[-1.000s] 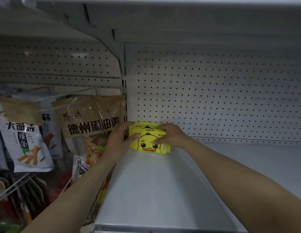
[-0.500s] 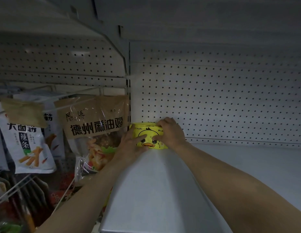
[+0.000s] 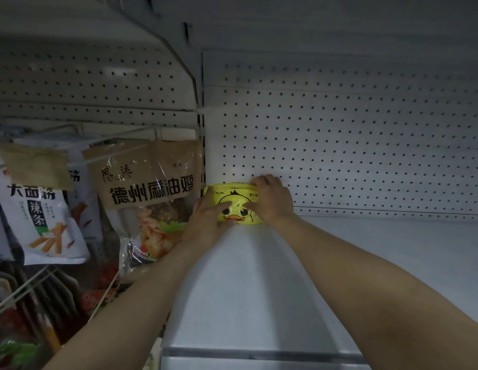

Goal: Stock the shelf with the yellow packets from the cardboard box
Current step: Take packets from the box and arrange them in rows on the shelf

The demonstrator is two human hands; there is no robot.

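both my arms reach forward over the white shelf [image 3: 259, 289] toward its back left corner. the yellow packets [image 3: 234, 202] sit there, on the shelf surface, touching or just beside the white pegboard back panel [image 3: 352, 156]. at least two show: one with a duck face toward me, and the top edge of another just above it; i cannot tell how many are in the stack.

my left hand [image 3: 206, 218] lies on the left end of the packets, fingers spread, index finger laid across the duck print, thumb along the lower edge. my right hand [image 3: 271, 200] covers the right end, fingers curled over the top edge and down the back, palm on the front. both hands hold the packets between them, pressed in from either side.

left of the shelf upright, in the next bay, a brown snack bag with black chinese lettering [image 3: 149, 182] hangs from a wire hook, its clear lower half showing food. further left hangs a white snack bag with orange sticks printed on it [image 3: 43, 222]. dim light; lower left is dark and cluttered, contents not readable. the shelf's front lip [image 3: 259, 356] is at the bottom of view.
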